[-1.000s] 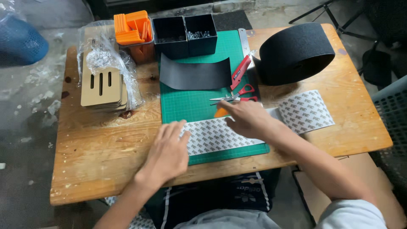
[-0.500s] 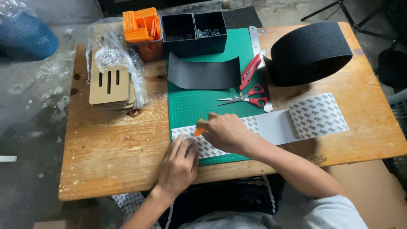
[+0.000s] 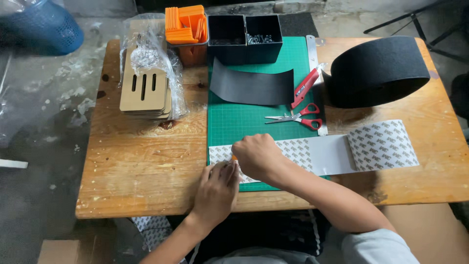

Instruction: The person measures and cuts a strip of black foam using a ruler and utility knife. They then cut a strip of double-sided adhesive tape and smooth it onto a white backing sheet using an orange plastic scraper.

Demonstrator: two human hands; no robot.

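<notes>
Patterned white backing strip [image 3: 342, 151], long and papery, lies across the near edge of the green cutting mat [image 3: 254, 122] on the wooden bench [image 3: 141, 171]. Its left end sits under both hands: the right hand [image 3: 256, 155] is fisted, its grip pinching a small orange tool [image 3: 234, 158] against the strip, while the left hand [image 3: 218, 188] presses flat beside it, fingers together. Farther up the mat lie red-handled scissors [image 3: 298, 116], a curled black sheet [image 3: 251, 88] and a big black roll [image 3: 378, 71].

Scissors [image 3: 298, 116], black roll [image 3: 378, 71], orange pieces [image 3: 184, 23].
</notes>
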